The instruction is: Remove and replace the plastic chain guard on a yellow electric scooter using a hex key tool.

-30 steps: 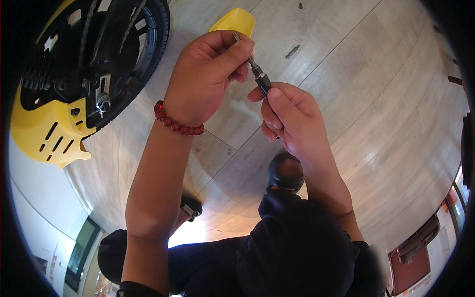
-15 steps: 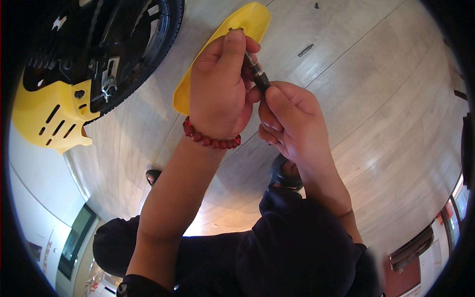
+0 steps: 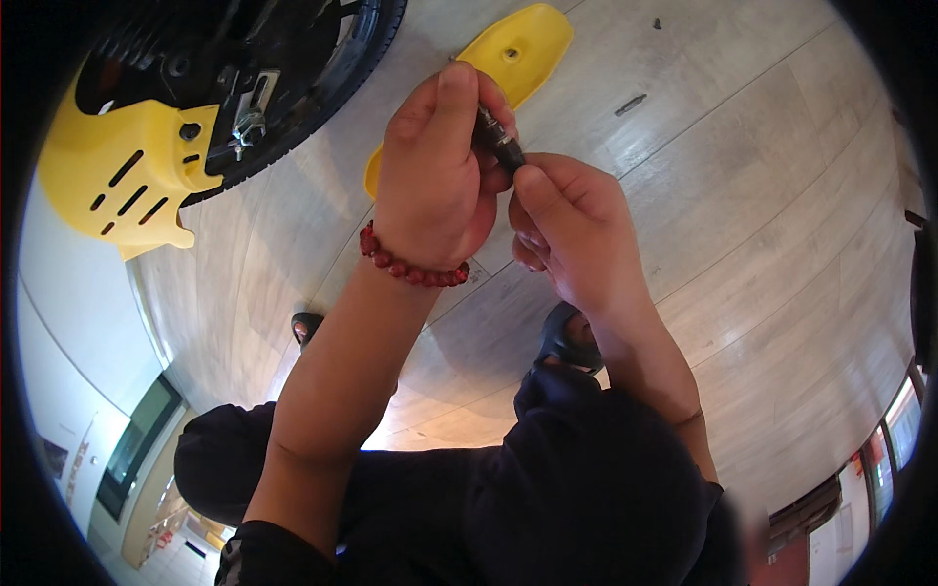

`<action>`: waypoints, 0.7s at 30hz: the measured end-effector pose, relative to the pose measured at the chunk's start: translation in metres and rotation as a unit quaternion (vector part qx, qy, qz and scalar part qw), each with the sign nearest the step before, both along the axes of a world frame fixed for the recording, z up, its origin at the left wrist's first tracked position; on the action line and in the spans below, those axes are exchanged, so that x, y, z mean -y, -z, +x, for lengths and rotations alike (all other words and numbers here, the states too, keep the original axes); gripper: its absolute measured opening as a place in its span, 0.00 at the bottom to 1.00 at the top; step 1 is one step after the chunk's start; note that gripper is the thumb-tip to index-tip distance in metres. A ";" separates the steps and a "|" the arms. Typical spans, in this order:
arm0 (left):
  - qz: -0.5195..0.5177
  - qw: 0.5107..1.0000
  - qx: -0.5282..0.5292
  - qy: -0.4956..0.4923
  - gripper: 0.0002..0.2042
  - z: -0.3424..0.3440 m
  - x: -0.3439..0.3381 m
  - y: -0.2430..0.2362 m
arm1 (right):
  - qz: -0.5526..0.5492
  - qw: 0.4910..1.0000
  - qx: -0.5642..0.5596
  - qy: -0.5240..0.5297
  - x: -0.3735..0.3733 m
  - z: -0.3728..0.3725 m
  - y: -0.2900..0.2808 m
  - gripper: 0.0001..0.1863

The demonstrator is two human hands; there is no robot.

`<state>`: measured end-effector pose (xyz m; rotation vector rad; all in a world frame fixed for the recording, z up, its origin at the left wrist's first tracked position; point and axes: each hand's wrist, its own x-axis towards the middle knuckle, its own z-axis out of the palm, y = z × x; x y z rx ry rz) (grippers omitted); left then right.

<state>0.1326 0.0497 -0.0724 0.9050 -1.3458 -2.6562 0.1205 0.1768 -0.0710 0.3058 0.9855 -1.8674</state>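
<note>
My left hand (image 3: 435,161), with a red bead bracelet (image 3: 410,272) at the wrist, is closed around the upper part of a slim black tool (image 3: 500,143) with a silver metal collar. My fingers hide its far end, so I cannot make out its exact kind. At the lower end of the tool, my right hand (image 3: 576,220) pinches its dark tip between thumb and forefinger. Beyond my left hand a long yellow plastic panel (image 3: 523,49) with a hole in it lies on the floor, partly covered by that hand.
A black-tyred wheel (image 3: 366,63) with a bolted axle (image 3: 249,127) stands at the upper left, beside a slotted yellow guard (image 3: 127,186). On the wood-look floor (image 3: 762,195) lie a thin dark metal piece (image 3: 630,104) and a tiny dark piece (image 3: 657,23). My sandalled foot (image 3: 572,337) is below.
The view has shifted, so the wheel, yellow guard and panel appear farther right. Less of the tool's metal shaft shows between my hands. Both hands keep their hold.
</note>
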 end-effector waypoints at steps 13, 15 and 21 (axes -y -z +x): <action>-0.003 1.000 0.006 0.006 0.12 0.004 0.009 -0.008 | 0.020 1.000 -0.001 -0.017 0.007 -0.011 -0.013 0.10; -0.019 1.000 -0.007 0.016 0.12 0.009 0.015 -0.021 | 0.031 0.996 -0.071 -0.041 0.008 -0.012 -0.018 0.10; -0.006 0.992 -0.098 -0.084 0.11 0.044 0.054 -0.044 | -0.030 0.941 -0.320 -0.104 0.043 0.005 -0.020 0.10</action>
